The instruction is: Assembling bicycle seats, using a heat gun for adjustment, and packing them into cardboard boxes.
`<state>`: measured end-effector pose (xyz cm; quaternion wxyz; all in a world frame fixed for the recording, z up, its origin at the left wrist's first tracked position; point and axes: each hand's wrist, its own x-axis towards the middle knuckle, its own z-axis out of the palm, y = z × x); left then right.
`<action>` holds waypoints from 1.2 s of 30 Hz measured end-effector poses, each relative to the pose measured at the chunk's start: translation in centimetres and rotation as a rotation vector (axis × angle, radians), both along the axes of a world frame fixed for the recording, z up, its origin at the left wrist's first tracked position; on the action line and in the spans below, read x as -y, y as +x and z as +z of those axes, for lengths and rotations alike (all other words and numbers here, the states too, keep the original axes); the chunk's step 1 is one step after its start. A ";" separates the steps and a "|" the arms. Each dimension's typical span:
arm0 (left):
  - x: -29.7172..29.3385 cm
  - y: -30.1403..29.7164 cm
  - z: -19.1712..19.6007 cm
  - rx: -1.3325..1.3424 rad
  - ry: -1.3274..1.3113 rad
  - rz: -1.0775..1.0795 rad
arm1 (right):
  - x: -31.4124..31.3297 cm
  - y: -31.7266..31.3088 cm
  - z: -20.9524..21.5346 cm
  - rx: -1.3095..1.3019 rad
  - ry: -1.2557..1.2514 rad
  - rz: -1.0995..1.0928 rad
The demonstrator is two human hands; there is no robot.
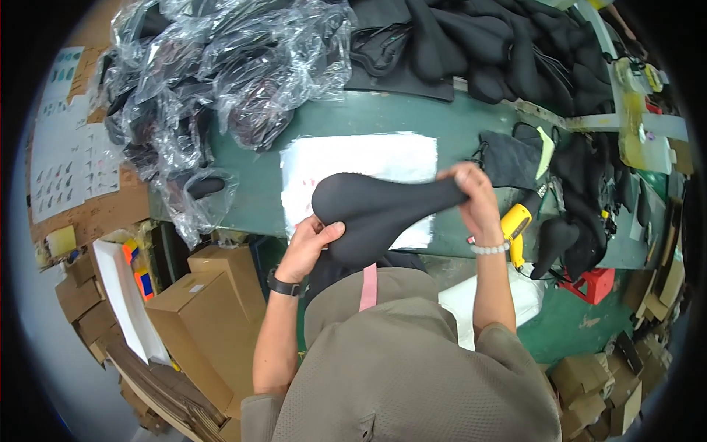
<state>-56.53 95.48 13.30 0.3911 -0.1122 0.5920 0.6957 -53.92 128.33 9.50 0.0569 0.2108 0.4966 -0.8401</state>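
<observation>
I hold a black bicycle saddle (375, 210) sideways above the near edge of the green table (456, 125). My left hand (313, 243) grips its wide rear end, with the thumb lying over the top. Fingers of my right hand (471, 195) close around the narrow nose. A white sheet (361, 158) lies on the table just behind the saddle.
Saddles in clear plastic bags (221, 66) pile up at the back left; bare black saddles (486, 44) heap at the back right. A yellow tool (515, 225) and another saddle (552, 239) lie right of my hand. Cardboard boxes (199, 309) stand on the floor at left.
</observation>
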 end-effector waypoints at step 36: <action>-10.8 0.6 -23.5 -0.029 -0.238 -0.330 | 5.1 14.4 -3.8 0.145 1.187 0.350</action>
